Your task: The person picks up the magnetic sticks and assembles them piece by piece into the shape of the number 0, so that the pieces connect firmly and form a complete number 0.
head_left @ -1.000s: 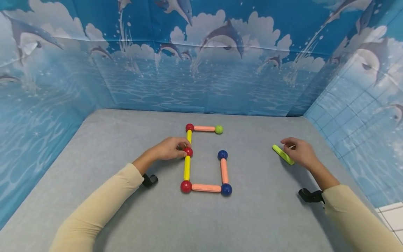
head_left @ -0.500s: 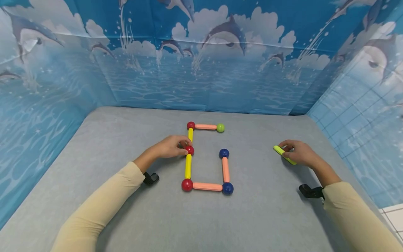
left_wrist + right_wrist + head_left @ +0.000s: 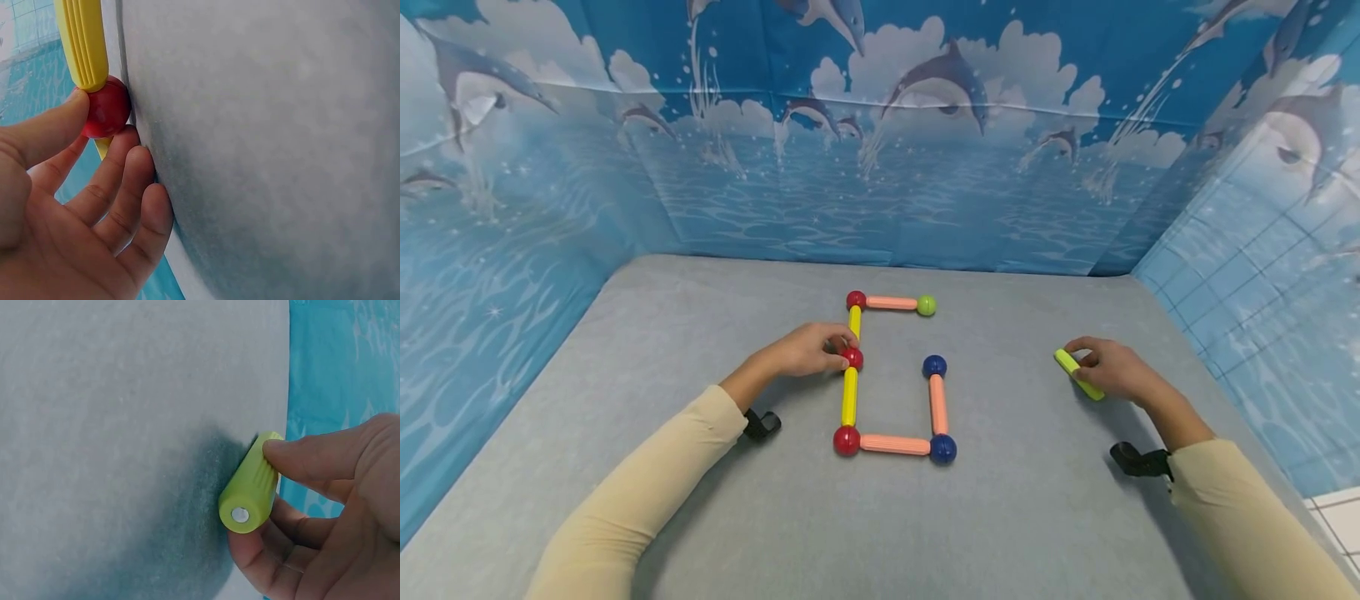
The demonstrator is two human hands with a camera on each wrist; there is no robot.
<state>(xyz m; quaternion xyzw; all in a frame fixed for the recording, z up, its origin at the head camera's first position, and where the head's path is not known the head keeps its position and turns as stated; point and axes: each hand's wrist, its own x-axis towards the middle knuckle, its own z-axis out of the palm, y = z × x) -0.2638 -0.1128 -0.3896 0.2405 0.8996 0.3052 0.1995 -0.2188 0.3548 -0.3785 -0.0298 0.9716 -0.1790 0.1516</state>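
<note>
My left hand (image 3: 808, 350) pinches the middle red ball (image 3: 107, 109) between thumb and fingers. A yellow magnetic rod (image 3: 849, 398) runs from that ball to a lower red ball (image 3: 847, 441), and another yellow rod (image 3: 855, 320) leads up to a top red ball (image 3: 856, 300). At the right, my right hand (image 3: 1112, 368) holds a lime-green magnetic rod (image 3: 253, 481) between thumb and fingers; a round metal tip shows on its near end.
A salmon rod (image 3: 891, 302) joins the top red ball to a green ball (image 3: 927, 305). Another salmon rod (image 3: 895, 445) links the lower red ball to a blue ball (image 3: 943, 449); a third salmon rod (image 3: 938, 404) rises to a second blue ball (image 3: 935, 366). A dolphin-print curtain (image 3: 880, 208) borders the grey table (image 3: 775, 517).
My right thumb and fingers have closed on the lime-green rod, which has turned and shifted slightly. My left hand stays on the middle red ball.
</note>
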